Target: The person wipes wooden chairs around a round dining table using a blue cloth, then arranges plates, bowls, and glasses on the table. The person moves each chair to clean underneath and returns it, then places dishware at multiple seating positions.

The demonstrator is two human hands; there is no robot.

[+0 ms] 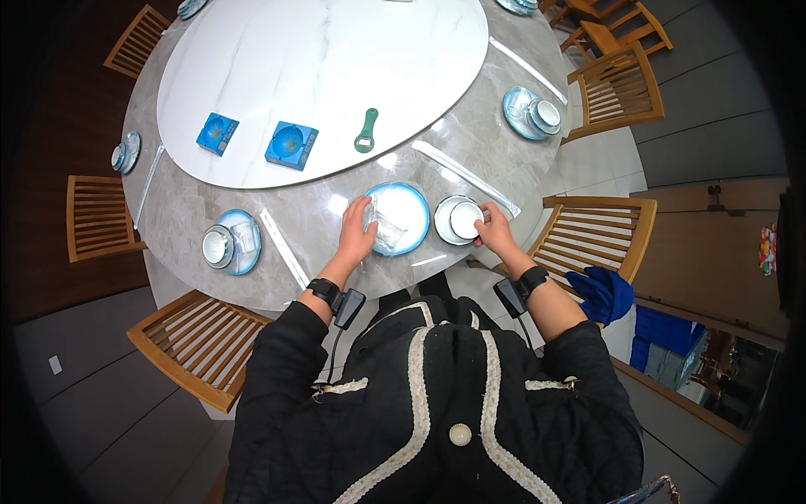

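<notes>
A white plate with a blue rim (409, 220) lies on the grey marbled table (315, 208) in front of me. At its left edge, my left hand (357, 233) has its fingers curled around crinkled clear plastic wrap (373, 211), part of which lies over the plate. To the right of the plate is a white bowl with a dark rim (444, 220), a small white cup (466, 220) stacked in it. My right hand (496, 230) grips this stack from the right side, its fingertips at the rims. Whether the bowl rests on the table or is slightly raised, I cannot tell.
A white turntable (327, 75) carries two blue ashtrays (289, 145) and a green bottle opener (365, 131). Wrapped chopsticks (466, 178) lie behind the bowl. Wrapped tableware sets (233, 242) stand around the table. Slatted wooden chairs (592, 233) surround it, one with blue cloth (601, 296).
</notes>
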